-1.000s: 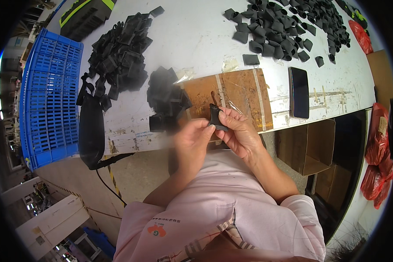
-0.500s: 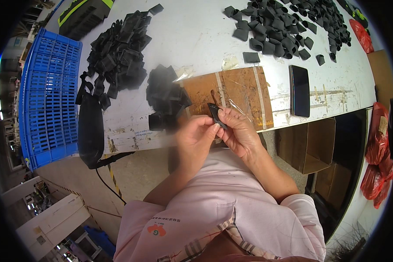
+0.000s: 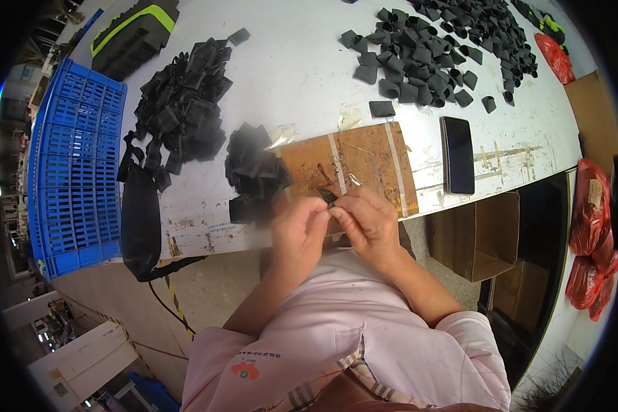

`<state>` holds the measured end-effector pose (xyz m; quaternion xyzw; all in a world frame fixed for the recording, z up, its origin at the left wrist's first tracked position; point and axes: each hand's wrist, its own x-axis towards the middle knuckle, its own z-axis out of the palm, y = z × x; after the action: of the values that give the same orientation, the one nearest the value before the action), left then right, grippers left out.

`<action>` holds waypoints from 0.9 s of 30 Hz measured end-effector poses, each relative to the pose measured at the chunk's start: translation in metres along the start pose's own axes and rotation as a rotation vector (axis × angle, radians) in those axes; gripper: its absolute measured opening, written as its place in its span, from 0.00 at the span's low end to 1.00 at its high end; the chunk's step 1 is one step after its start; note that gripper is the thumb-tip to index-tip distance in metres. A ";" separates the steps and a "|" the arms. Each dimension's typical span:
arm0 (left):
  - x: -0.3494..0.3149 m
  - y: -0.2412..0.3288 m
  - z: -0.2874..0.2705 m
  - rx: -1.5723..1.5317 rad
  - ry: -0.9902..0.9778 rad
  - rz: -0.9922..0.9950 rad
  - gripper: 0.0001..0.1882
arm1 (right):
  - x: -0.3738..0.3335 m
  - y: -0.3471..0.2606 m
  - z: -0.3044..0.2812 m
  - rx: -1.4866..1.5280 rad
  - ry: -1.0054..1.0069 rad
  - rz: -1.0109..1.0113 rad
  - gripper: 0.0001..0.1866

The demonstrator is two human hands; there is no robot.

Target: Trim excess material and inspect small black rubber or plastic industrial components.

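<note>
Head view: both hands were seen meeting at the near edge of the table, just below the picture's centre.
Change: a second earlier the small black piece (image 3: 327, 197) was held up clear of the fingers and plainly visible; by this moment it had been drawn down between the two hands, with only its tip showing at 12 o'clock of the knuckles.
Left hand (image 3: 296, 230): fingers were closed together on the piece from its 9 o'clock side.
Right hand (image 3: 368, 223): fingers were likewise pinched on the piece from 3 o'clock; how much of it was covered could not be told.
Meaning: the piece was probably being pressed or folded, the work on it being judged not yet finished.
Surface: a white table (image 3: 302, 75) was marked and worn, with a brown board (image 3: 364, 161) lying at 12 o'clock of the hands.
On it: a blurred stack of black pieces (image 3: 254, 172) at 10 o'clock, a larger heap (image 3: 182, 110) beyond, scattered black tubes (image 3: 426, 62) at 1 o'clock, a dark phone (image 3: 458, 154) at 2 o'clock.
Room: a blue crate (image 3: 72, 165) was set at 9 o'clock, an open carton (image 3: 477, 233) under the table at 3 o'clock, red bags (image 3: 590, 220) further out.
</note>
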<state>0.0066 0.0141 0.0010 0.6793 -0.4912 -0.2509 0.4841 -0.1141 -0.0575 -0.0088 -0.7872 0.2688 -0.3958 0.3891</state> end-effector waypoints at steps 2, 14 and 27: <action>-0.004 0.001 0.005 0.075 0.084 0.025 0.06 | 0.003 -0.002 0.002 -0.122 0.003 -0.091 0.09; 0.016 0.006 -0.009 -1.286 0.015 -0.606 0.08 | 0.010 -0.003 0.009 0.066 0.110 0.241 0.09; 0.040 0.038 -0.023 -1.238 -0.012 -0.386 0.06 | 0.055 -0.037 -0.029 0.801 -0.192 0.505 0.13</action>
<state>0.0252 -0.0146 0.0497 0.3492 -0.1273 -0.5741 0.7295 -0.1040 -0.0882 0.0557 -0.5183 0.2409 -0.2869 0.7688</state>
